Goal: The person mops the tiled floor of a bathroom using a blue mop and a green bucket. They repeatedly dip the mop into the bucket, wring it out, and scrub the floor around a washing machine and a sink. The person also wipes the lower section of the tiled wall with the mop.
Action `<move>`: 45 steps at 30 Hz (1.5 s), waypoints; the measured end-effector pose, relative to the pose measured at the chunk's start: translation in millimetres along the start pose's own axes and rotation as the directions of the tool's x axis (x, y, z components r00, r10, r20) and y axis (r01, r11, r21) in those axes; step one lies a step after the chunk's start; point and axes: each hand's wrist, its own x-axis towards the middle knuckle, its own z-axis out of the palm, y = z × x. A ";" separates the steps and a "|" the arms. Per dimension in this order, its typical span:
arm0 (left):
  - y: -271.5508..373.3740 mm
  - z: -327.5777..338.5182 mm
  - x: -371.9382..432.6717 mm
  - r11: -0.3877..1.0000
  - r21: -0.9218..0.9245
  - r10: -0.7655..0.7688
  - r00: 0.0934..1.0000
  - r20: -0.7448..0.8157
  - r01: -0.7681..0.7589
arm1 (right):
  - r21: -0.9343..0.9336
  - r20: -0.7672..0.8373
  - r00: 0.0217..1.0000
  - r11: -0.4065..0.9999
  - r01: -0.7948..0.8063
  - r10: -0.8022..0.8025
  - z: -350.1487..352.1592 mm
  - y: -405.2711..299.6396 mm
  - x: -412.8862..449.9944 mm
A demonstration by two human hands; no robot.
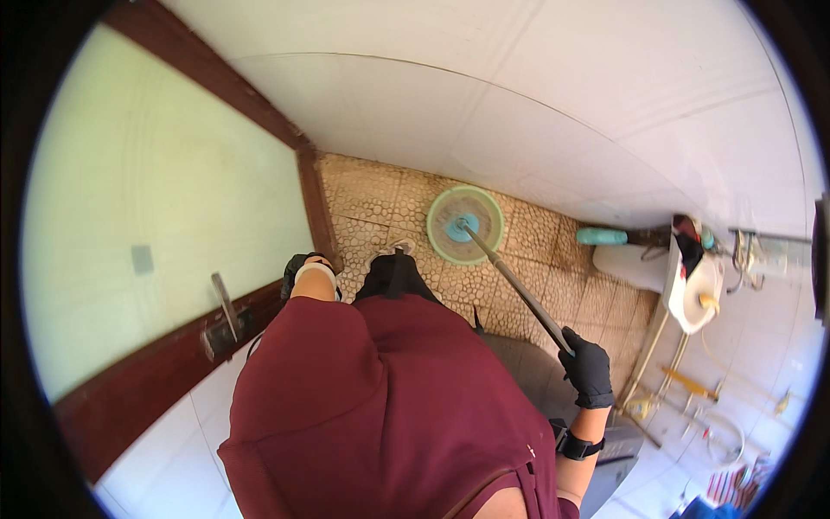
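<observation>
My right hand (589, 367), in a black glove, grips the upper end of a metal mop handle (522, 289). The handle slants down to a round mop head with a blue hub (462, 228) and greyish pile. That head rests inside a light green plastic basin (498, 224) on the floor, filling most of it. My left hand (295, 269), also black-gloved, hangs low by the door's edge, mostly hidden behind my forearm. Whether its fingers hold anything does not show. The tip of my shoe (403, 246) shows just left of the basin.
A frosted-glass door (175, 188) with a brown frame and lever handle (225, 305) stands at left. White wall panels (519, 123) rise behind the basin. Pebble-patterned tiles (363, 194) cover the floor. Right: a washbasin (697, 305), a turquoise bottle (602, 236) and wall pipes (671, 363).
</observation>
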 end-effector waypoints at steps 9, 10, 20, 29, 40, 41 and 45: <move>-60.2 47.4 -45.3 0.975 -0.171 -0.143 0.990 -0.006 0.140 | 0.068 0.020 0.999 0.997 0.045 -0.047 -5.7 34.9 43.7; -60.5 51.2 -43.8 0.971 -0.191 -0.146 0.989 -0.011 0.141 | 0.063 0.018 1.000 0.998 0.017 -0.018 -19.6 9.4 38.1; -41.4 109.0 -22.8 0.972 -0.231 -0.106 0.964 -0.243 0.049 | -0.391 0.028 0.848 0.775 0.497 -0.530 -42.7 -71.5 75.6; -66.0 152.1 -110.1 0.875 -0.468 -0.345 0.841 -0.418 0.127 | -0.211 0.107 0.917 0.892 0.400 -0.385 -67.4 -173.4 120.2; -150.4 160.8 -148.9 0.115 -0.869 -0.575 0.682 -0.453 -0.481 | -0.354 0.159 0.871 0.797 0.489 -0.464 -46.4 -223.7 92.0; -167.1 156.1 -180.6 0.097 -0.896 -0.508 0.752 -0.419 -0.433 | -0.346 0.157 0.881 0.811 0.472 -0.446 -47.4 -217.9 91.2; -214.3 202.3 -200.0 0.198 -0.922 -0.600 0.703 -0.382 -0.332 | -0.358 0.136 0.833 0.758 0.545 -0.536 -44.4 -223.9 93.4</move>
